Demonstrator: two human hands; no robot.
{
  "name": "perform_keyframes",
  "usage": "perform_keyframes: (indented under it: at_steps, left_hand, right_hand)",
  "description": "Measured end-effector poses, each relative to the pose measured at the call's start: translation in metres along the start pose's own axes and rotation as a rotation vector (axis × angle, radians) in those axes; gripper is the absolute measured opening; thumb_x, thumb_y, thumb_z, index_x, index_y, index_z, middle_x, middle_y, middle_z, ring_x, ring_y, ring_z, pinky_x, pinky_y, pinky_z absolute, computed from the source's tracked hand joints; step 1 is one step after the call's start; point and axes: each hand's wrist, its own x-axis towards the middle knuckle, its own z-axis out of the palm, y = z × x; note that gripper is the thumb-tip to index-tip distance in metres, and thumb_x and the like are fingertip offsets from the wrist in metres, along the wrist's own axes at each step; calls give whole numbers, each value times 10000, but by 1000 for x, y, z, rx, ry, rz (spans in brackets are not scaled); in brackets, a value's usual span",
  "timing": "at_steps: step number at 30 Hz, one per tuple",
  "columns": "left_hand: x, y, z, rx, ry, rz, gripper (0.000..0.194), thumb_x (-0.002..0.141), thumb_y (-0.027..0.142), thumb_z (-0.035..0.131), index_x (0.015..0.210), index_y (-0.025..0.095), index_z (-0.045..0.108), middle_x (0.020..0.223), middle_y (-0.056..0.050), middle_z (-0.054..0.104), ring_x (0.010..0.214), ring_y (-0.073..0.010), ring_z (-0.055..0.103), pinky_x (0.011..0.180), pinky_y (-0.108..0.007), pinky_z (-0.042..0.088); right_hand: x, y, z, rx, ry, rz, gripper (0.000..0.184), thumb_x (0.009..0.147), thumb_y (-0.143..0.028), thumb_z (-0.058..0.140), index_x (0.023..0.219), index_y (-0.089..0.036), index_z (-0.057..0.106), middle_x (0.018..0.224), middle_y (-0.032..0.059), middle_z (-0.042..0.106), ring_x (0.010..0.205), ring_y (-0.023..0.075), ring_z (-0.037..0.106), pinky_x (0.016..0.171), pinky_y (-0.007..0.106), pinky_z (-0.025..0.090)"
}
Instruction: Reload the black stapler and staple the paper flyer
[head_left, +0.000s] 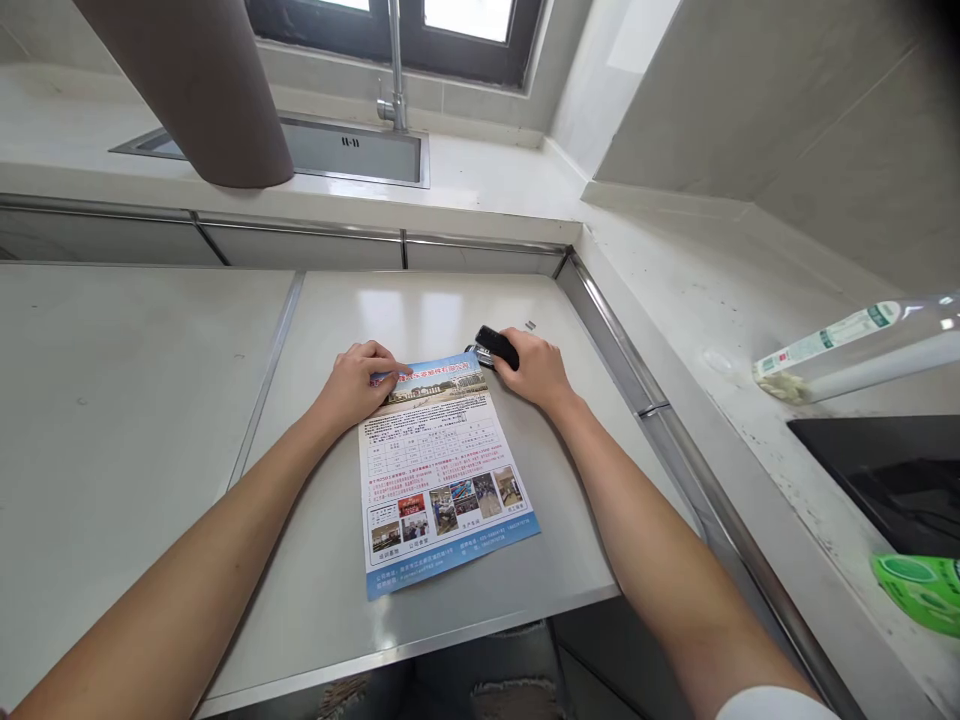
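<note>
A printed flyer (442, 480) with blue bands, text and small photos lies on the white tabletop. At its top left corner is my left hand (361, 382), closed, with thumb and forefinger on the paper's edge. My right hand (536, 365) is wrapped round a black stapler (498, 346). The stapler's front end is at the flyer's top right corner; whether the paper sits between its jaws I cannot make out. Just beyond the right hand lies a small grey strip (530, 324), which looks like staples.
Behind the table runs a white counter (487, 185) with a steel sink (360, 150) and a tap (396, 100). A brown column-like shape (202, 90) stands at the back left. On the right counter are a clear labelled bottle (862, 340), a black panel (885, 470) and a green packet (919, 590).
</note>
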Motion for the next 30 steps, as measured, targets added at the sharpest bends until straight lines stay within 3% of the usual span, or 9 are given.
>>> perform_keyframes:
  at_steps: [5,9,14,18,21,25,30]
  left_hand:
    - [1,2,0,37,-42,7,346,943,192,538,1031,344,836,1084,-50,696,999,-271,601,963,-474,411]
    - [1,7,-3,44,-41,-15,245,914,221,592,1044,280,791,1086,-62,684,1015,-282,602,956,-466,417]
    - [3,10,-4,37,-15,-47,110,894,290,652,970,215,680,1011,-70,662,956,-274,593,887,-423,446]
    - [4,6,-3,7,26,-23,169,934,179,497,932,216,662,997,-77,663,959,-269,596,883,-412,451]
    - [5,3,-3,-82,78,-34,265,890,77,413,887,215,639,966,-72,670,917,-248,612,839,-383,467]
    - [5,1,-4,-97,94,-39,254,869,76,424,870,220,632,959,-67,680,916,-250,617,834,-382,471]
    - [5,3,-5,-88,88,-41,245,911,119,420,891,214,645,967,-71,681,925,-247,618,841,-383,468]
  right_hand:
    - [4,2,9,103,146,64,355,1004,-373,536,1307,-200,605,1215,140,712,1089,343,632,807,442,521]
    - [2,-12,10,235,202,-30,388,1021,-350,532,1385,-223,579,1253,126,700,1146,335,599,939,497,524]
    - [-7,-50,14,385,116,-203,401,1038,-356,550,1423,-243,563,1215,98,706,1124,294,589,992,458,511]
    - [-10,-69,19,420,-15,-294,396,1041,-363,569,1420,-247,564,1175,87,717,1086,271,594,961,425,518]
    - [-10,-70,20,404,-87,-346,386,1039,-374,585,1401,-240,581,1169,88,722,1074,264,601,933,414,519]
    - [-9,-66,21,434,-137,-349,382,1033,-373,599,1392,-242,596,1200,88,727,1117,262,607,954,420,513]
    - [-7,-60,22,716,-134,-265,444,1000,-556,605,1313,-247,660,1221,75,736,1107,239,652,985,397,510]
